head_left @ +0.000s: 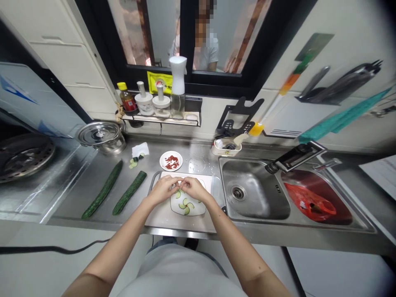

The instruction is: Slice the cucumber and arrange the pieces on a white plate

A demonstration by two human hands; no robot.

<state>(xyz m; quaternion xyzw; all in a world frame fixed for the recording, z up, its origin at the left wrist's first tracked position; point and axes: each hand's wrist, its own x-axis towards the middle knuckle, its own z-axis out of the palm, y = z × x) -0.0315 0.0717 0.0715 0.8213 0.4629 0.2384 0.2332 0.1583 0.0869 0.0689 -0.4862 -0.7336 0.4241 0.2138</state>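
Note:
Over the far part of a white plate (176, 210), my left hand (163, 189) and my right hand (194, 187) meet at the fingertips. Both are closed in a pinch, and whatever is between the fingers is too small to make out. Curved cucumber slices (186, 205) lie on the plate in a pinwheel with a red bit at its centre; a few more slices show close to my fingers. Under the plate is a pale cutting board (157, 220). Just beyond it stands a small white dish (171, 161) of red bits, which look like dried berries.
Two cucumbers (129, 193) lie at left, with cucumber scraps (133, 162) and a tissue (140, 149) behind. A steel pot (103, 136) stands further back. At right are the sink (255, 189) and a red bag (311, 202). A person (210, 51) shows in the window.

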